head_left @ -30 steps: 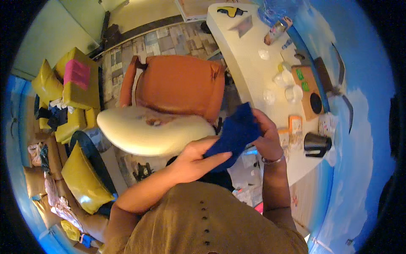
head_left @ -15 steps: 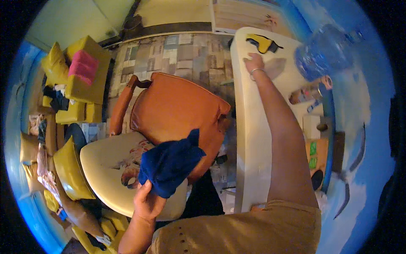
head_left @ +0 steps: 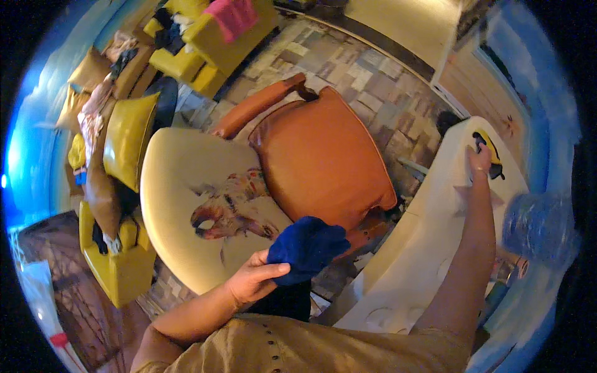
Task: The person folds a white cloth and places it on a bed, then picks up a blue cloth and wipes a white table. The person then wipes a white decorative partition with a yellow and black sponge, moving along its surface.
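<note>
My left hand (head_left: 258, 275) grips a dark blue cloth (head_left: 308, 248), thumb on top, and holds it bunched above the front edge of the chair seat. At the far right my right arm stretches over the white counter. There my right hand (head_left: 479, 160) has its fingers round the black end of a yellow-and-black object (head_left: 489, 148), which lies on the counter; its exact kind is too small to make out. Below the cloth stands a chair with an orange backrest (head_left: 323, 158) and a cream seat (head_left: 186, 180) with a reddish-brown printed pattern.
The white counter (head_left: 404, 261) runs along my right, with a large clear blue water bottle (head_left: 538, 224) on it. Yellow armchairs (head_left: 236, 46) stand at the back left, one with a pink cloth (head_left: 231, 17). Yellow cushions (head_left: 129, 140) and clothes lie at the left.
The view has swung to the right. My right hand has moved from just short of the yellow-and-black object onto its black end. The blue cloth stays in my left hand, now more bunched.
</note>
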A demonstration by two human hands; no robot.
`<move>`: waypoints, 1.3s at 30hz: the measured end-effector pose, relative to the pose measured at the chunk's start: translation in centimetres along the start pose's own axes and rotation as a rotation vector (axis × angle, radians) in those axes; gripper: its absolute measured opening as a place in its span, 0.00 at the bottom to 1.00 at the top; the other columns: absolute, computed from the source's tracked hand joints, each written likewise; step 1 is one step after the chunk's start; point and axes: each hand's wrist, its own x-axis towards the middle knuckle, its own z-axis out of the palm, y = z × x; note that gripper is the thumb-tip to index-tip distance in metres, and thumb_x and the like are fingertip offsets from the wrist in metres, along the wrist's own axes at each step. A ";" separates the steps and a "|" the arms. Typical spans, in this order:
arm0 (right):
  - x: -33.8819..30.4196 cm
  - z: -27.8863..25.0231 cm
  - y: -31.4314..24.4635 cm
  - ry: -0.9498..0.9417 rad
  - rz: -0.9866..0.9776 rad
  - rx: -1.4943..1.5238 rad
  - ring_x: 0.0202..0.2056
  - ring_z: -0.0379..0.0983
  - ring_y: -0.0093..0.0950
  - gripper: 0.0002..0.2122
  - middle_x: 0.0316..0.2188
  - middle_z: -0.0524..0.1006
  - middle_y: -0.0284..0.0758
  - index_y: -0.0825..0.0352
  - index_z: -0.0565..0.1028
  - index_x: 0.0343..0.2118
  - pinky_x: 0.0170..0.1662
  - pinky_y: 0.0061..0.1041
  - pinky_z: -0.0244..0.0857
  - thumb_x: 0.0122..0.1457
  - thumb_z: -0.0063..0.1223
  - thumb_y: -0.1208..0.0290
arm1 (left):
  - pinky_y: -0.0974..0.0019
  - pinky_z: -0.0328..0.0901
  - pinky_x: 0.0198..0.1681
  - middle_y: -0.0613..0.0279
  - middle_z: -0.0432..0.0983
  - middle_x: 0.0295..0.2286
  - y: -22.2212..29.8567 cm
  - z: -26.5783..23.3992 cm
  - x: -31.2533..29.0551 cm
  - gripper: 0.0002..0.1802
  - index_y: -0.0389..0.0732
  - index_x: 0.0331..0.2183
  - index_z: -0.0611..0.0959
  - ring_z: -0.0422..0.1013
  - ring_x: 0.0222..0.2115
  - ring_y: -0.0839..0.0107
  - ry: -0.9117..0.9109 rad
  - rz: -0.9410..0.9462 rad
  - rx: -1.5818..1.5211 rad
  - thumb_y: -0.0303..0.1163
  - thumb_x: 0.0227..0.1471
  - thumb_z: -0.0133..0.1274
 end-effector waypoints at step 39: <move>-76.4 -16.2 -66.1 -1.942 -0.307 0.863 0.15 0.65 0.19 0.07 0.18 0.71 0.28 0.64 0.70 0.31 0.17 0.18 0.58 0.53 0.56 0.71 | 0.63 0.64 0.33 0.55 0.72 0.28 7.4 -44.9 -37.0 0.17 0.35 0.30 0.76 0.67 0.29 0.67 0.716 0.828 0.837 0.41 0.51 0.53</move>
